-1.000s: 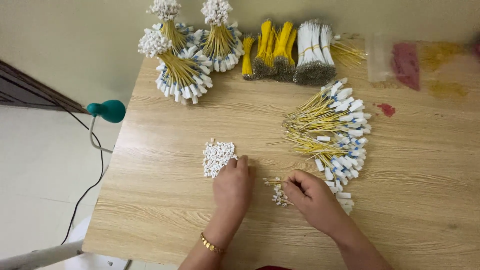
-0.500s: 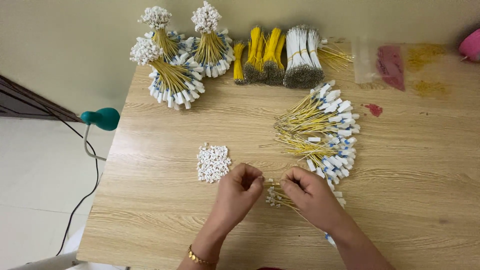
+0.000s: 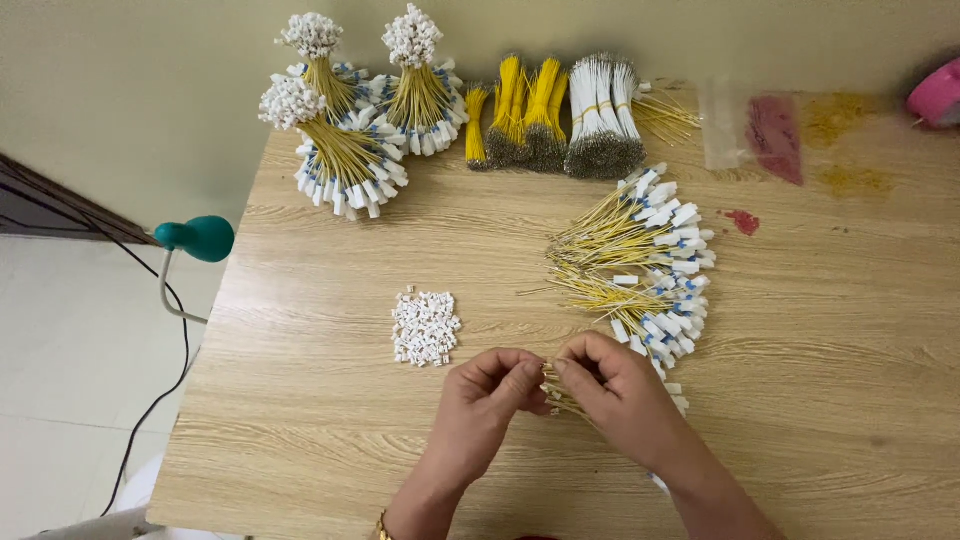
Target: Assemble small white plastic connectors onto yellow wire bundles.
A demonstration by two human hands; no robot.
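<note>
Presently: a small bundle of yellow wires [image 3: 560, 398] is pinched between both hands at the wooden table's [image 3: 320, 440] near edge.
Left hand [image 3: 485, 400] and right hand [image 3: 615, 390] fingertips are pressed together on it; a pile of white connectors [image 3: 425, 327] is laid just left.

- The left hand [image 3: 490, 400] and right hand [image 3: 620, 395] meet fingertip to fingertip, hiding what is pinched between them; only a few ends of thin yellow wires [image 3: 560, 395] show.
- Both forearms run off the bottom edge.
- The right wrist covers the lower end of the loose pile of tagged wires [image 3: 640, 270].
- A pink object [image 3: 938, 98] is cut by the right edge; its kind cannot be told.
- The desk [image 3: 800, 400] runs out of view right and below.
- The small white connectors [image 3: 425, 327] are too tiny to make out.
</note>
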